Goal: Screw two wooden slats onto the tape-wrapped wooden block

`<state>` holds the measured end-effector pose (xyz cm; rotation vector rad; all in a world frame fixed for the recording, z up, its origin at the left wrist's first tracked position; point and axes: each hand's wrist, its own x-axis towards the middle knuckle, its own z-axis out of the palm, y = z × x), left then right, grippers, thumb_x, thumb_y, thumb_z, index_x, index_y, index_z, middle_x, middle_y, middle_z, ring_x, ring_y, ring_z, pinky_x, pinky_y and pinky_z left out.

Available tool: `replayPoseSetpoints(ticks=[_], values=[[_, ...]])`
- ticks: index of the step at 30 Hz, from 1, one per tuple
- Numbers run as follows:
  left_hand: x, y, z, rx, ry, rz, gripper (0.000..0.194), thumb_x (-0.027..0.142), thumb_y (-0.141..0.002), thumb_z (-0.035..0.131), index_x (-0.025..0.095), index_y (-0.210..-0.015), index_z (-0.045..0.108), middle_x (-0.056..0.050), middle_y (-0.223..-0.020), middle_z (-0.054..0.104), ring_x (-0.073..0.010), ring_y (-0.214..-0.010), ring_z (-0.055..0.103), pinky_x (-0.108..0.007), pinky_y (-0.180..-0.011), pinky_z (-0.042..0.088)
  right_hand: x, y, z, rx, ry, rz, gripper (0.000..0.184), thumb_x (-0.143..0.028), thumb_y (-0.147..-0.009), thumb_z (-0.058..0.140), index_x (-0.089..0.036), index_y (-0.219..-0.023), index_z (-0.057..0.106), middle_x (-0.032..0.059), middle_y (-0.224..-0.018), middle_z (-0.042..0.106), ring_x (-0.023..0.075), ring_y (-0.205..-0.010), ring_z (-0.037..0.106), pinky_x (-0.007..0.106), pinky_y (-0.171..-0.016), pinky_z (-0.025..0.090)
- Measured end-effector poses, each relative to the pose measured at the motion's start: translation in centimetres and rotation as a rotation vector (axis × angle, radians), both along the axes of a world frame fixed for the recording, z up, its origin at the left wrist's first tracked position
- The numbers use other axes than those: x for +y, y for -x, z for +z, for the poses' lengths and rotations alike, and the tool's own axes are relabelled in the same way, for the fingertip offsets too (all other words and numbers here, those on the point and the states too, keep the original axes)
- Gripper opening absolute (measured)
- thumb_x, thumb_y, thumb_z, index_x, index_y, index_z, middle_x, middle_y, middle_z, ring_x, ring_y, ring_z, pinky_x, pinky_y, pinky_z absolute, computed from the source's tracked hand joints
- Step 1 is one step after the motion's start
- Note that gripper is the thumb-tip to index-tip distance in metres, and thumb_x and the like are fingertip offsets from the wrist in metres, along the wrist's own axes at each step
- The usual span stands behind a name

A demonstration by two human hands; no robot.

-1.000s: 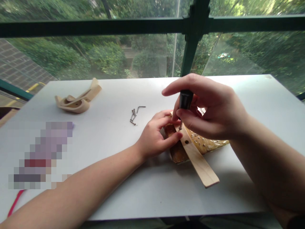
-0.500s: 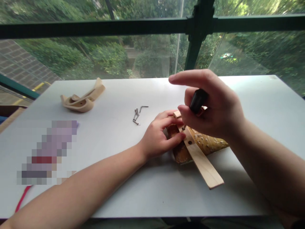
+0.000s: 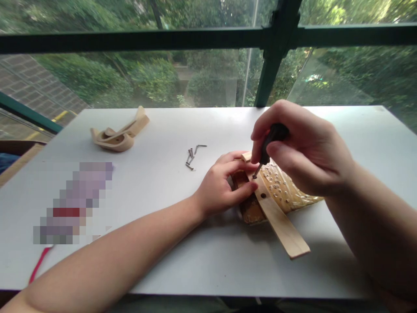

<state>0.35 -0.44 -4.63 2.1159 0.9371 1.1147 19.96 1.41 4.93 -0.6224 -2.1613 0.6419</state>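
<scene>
My right hand (image 3: pixel 301 150) is closed around the black handle of a screwdriver (image 3: pixel 273 137), its shaft slanting down. The tip meets a screw (image 3: pixel 254 177) in a flat wooden strip (image 3: pixel 283 226). A dark round hole shows in the strip just below the screw. Under the strip lies a brown block (image 3: pixel 280 182) wrapped in clear tape or film, its top pitted with several small holes. My left hand (image 3: pixel 224 180) grips the strip and block from the left, thumb and fingers on either side of the screw. A short wooden end (image 3: pixel 246 157) shows past its fingers.
Several loose screws (image 3: pixel 191 158) lie left of the block on the white table (image 3: pixel 163 261). Curved wooden pieces (image 3: pixel 119 137) rest at the back left. A pixelated item (image 3: pixel 76 202) with a red cord (image 3: pixel 39 264) is at the left; a cardboard box (image 3: pixel 22 163) stands beyond the table edge.
My right hand has turned on the screwdriver, its raised index finger now curled against the handle. More of the shaft shows. My left hand still holds the strip. The whole view has shifted slightly.
</scene>
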Motion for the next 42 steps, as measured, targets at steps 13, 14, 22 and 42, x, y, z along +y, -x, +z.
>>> replayPoseSetpoints(ticks=[13,14,22,42], values=[[-0.07,-0.11,0.19,-0.012,0.033,-0.004,0.028,0.033,-0.087,0.072,0.019,-0.111,0.072,-0.012,-0.134,0.062,-0.0269,-0.129,0.056,-0.044,-0.115,0.044,-0.05,-0.31,0.87,-0.114,-0.002,-0.069,0.023,-0.008,-0.084,0.062,-0.024,-0.1,0.057,0.0025,-0.08,0.062,0.0164,-0.073,0.06,0.027,-0.059,0.048],[-0.07,-0.11,0.21,-0.012,0.034,-0.004,0.028,0.033,-0.087,0.072,0.019,-0.111,0.072,-0.012,-0.134,0.062,-0.0268,-0.129,0.056,-0.044,-0.115,0.044,-0.06,-0.33,0.87,-0.115,-0.005,-0.07,0.022,-0.009,-0.085,0.062,-0.024,-0.1,0.057,0.0024,-0.08,0.062,0.016,-0.073,0.059,0.027,-0.059,0.048],[-0.12,-0.11,0.23,-0.01,0.035,-0.005,0.029,0.032,-0.087,0.072,0.019,-0.112,0.071,-0.012,-0.135,0.061,-0.0264,-0.13,0.056,-0.043,-0.115,0.044,-0.05,-0.54,0.82,-0.132,-0.002,-0.065,0.018,-0.013,-0.088,0.062,-0.024,-0.101,0.056,0.0017,-0.082,0.061,0.0135,-0.069,0.059,0.026,-0.058,0.048],[-0.26,-0.06,0.02,0.023,-0.026,0.046,0.033,0.036,-0.087,0.073,0.019,-0.115,0.071,-0.01,-0.128,0.066,-0.0242,-0.119,0.062,-0.039,-0.109,0.05,0.46,-0.49,0.93,-0.178,-0.142,-0.133,0.025,-0.022,-0.078,0.078,-0.021,-0.084,0.055,-0.0059,-0.067,0.049,0.0081,-0.054,0.039,0.027,-0.052,0.033]])
